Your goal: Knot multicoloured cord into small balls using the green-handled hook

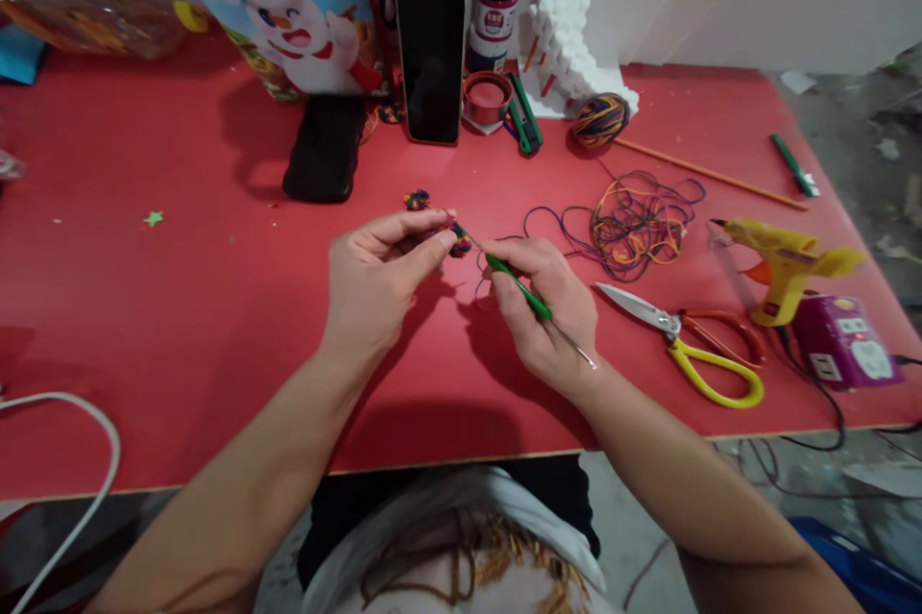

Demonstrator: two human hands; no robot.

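Note:
Pinched in my left hand [381, 273] is a small multicoloured crochet piece [459, 242] of dark, red and orange yarn. Part of it pokes out above the fingers, and the rest is hidden behind them. My right hand [544, 311] is closed around the green handle of a crochet hook [529, 295]. The hook's thin metal shaft points left and touches or nearly touches the piece at my left fingertips. A loose strand runs from there to a tangle of multicoloured yarn [638, 228] on the right.
Scissors [681, 335], a yellow glue gun [785, 263] and a purple box [842, 342] lie right of my hand. Behind are a yarn ball [602, 120], a wooden stick [713, 174], a green cutter [525, 119], a propped phone [432, 61] and a black phone [324, 151] on the red table [180, 326].

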